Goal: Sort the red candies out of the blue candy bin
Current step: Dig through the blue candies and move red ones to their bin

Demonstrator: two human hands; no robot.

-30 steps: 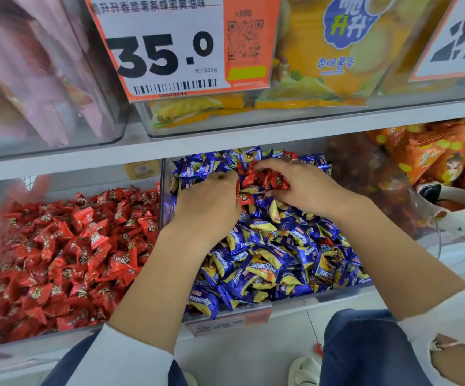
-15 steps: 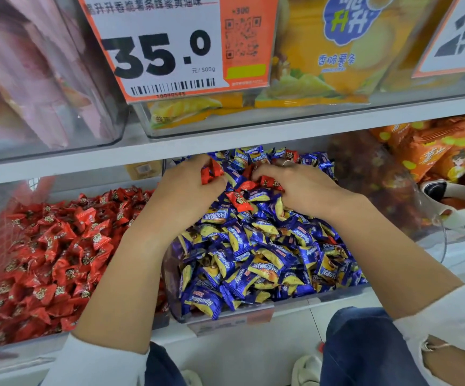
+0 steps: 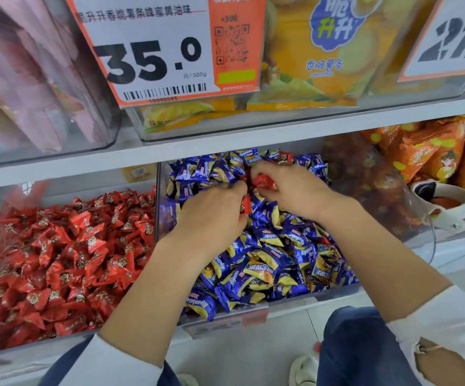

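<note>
**Picking reds from blue bin, mid-sort**

Red candy bin (image 3: 58, 260) at left, full. Left hand (image 3: 212, 215) curled over the blue candy bin (image 3: 253, 316), 1 red candy (image 3: 244, 205) held at its thumb side. Right hand (image 3: 292, 188) pinches another red candy (image 3: 264, 181) near the far middle. 1 more red (image 3: 285, 156) sits at the far edge. Next, likely: carry the held reds left and drop them in the red bin.

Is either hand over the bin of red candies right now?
No, both the left hand and right hand are over the blue candy bin, each holding red candies.
</note>
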